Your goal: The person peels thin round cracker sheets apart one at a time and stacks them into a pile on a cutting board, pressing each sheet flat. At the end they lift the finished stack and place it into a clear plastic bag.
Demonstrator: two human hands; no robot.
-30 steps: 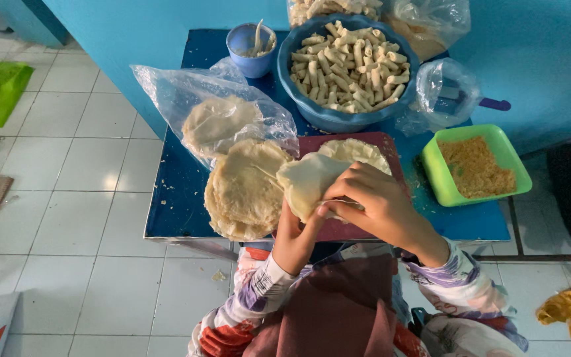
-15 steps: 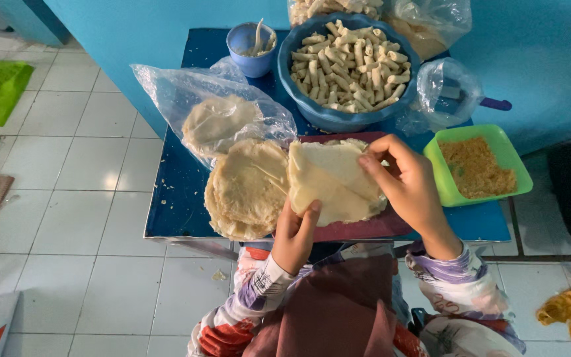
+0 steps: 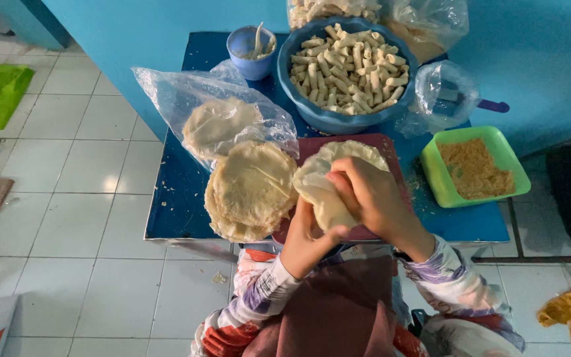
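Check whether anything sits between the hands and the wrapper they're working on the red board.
Nothing visible does: the left hand and right hand are both already on the pale folded wrapper over the red board. The wrapper stack lies beside it, left.

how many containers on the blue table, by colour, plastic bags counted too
Blue containers: 2, the big bowl of rolled pieces and the small cup.
Green containers: 1, the tray of crumbs.
Clear plastic bags: 4, one holding wrappers, one beside the bowl, two behind it.
Total: 7
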